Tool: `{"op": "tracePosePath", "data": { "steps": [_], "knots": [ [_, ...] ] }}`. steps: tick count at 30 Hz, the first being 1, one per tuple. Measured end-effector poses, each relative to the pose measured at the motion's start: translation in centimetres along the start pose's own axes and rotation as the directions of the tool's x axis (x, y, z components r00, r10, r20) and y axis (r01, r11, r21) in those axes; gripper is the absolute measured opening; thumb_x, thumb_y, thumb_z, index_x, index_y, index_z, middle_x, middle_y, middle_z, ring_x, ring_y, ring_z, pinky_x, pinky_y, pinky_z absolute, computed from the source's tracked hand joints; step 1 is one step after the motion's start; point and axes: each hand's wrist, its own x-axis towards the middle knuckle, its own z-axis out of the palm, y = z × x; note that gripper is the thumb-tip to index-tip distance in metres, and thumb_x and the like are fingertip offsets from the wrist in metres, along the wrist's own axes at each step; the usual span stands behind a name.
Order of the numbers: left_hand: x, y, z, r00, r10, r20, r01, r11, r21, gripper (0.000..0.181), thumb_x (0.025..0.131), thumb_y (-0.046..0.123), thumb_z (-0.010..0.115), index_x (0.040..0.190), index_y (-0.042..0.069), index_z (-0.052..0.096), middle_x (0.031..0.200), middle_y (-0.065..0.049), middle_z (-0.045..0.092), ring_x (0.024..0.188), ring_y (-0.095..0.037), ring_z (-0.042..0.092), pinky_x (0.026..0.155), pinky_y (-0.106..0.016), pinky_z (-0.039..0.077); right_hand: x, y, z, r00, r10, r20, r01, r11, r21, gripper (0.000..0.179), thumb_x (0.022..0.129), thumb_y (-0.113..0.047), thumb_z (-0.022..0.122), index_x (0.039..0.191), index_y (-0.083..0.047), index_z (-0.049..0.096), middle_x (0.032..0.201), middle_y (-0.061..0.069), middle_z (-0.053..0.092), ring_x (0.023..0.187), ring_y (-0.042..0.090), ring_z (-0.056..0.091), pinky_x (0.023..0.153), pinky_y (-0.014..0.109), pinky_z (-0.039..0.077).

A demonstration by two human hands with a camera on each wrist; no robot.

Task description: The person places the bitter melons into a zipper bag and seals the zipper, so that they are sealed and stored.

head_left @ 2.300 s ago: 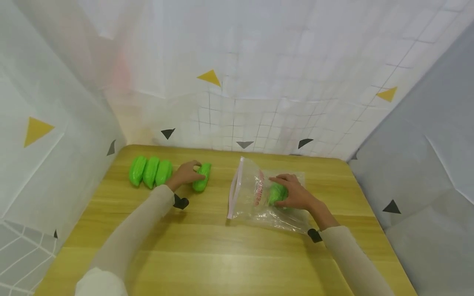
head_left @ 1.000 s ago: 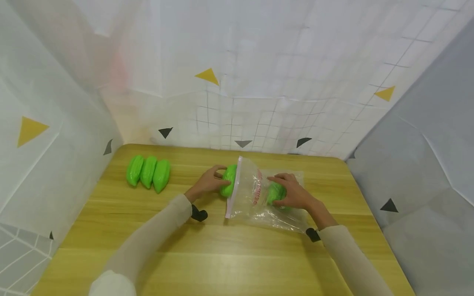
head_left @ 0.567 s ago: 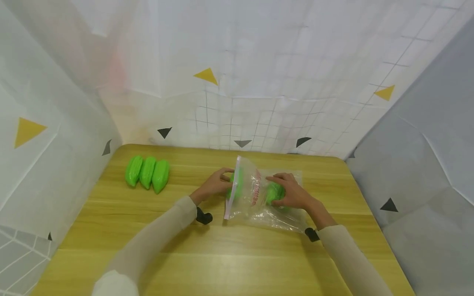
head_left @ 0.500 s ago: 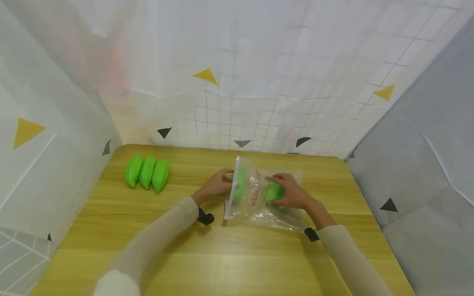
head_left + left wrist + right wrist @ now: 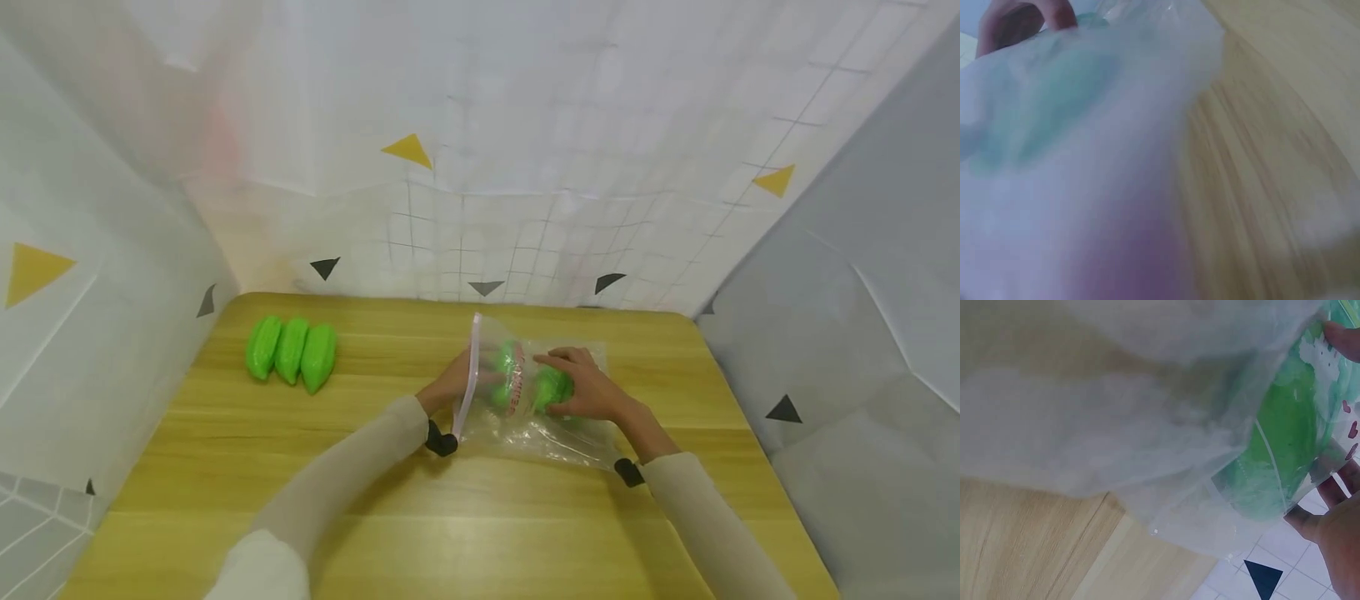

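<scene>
- Clear bag (image 5: pixel 534 429): lies on the worktop (image 5: pixel 420 533), its open end lifted towards the left. It looks light, limp and slippery; that stiffer-seeming edge is probably the best place to take hold.
- Right hand (image 5: pixel 588 387): on top of the bag, fingers curved round the inner green piece (image 5: pixel 551 388) through the plastic.
- Left hand (image 5: pixel 459 379): reaches in at the open end, fingers apparently gripping the outer green piece (image 5: pixel 506 375), blurred by plastic.
- Row of three green pieces (image 5: pixel 291 352): side by side, well left of the bag.
- Single pieces, outer and inner: glossy, likely firm, best held round the middle; the right hand partly hides the inner one.
- Pink strip (image 5: pixel 472 375): edges the opening, crossing in front of the left hand and obstructing it.
</scene>
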Motion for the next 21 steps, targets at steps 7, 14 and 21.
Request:
{"op": "tracePosePath", "data": {
  "steps": [7,14,21],
  "knots": [
    [0.1,0.8,0.9,0.999,0.024,0.046,-0.023,1.0,-0.016,0.059,0.091,0.0,0.063,0.142,-0.006,0.037,0.13,-0.031,0.049,0.119,-0.043,0.05,0.092,-0.047,0.049,0.1,0.0,-0.1,0.999,-0.039,-0.025,0.039,0.999,-0.001,0.084,0.073,-0.025,0.087,0.146,-0.018,0.046,0.141,0.019,0.041,0.127,0.036,0.032,0.094,0.06,0.04],
    [0.7,0.8,1.3,0.997,0.0,0.079,-0.008,0.995,0.1,0.062,0.094,0.012,0.059,0.147,-0.005,0.032,0.141,-0.029,0.043,0.127,-0.045,0.044,0.102,-0.052,0.042,0.4,-0.1,-0.1,0.999,-0.036,-0.018,0.036,0.999,0.007,0.085,0.072,-0.025,0.086,0.146,-0.019,0.046,0.141,0.016,0.041,0.128,0.034,0.032,0.096,0.059,0.039],
    [1.1,1.5,1.7,0.997,-0.033,0.067,0.022,0.987,0.16,0.064,0.091,0.013,0.062,0.144,-0.009,0.036,0.142,-0.029,0.044,0.128,-0.042,0.045,0.105,-0.048,0.04,0.5,-0.2,0.0,0.999,-0.048,-0.023,0.048,0.999,-0.004,0.085,0.071,-0.025,0.087,0.146,-0.018,0.047,0.141,0.017,0.042,0.127,0.035,0.033,0.096,0.059,0.038]
  ]
}}
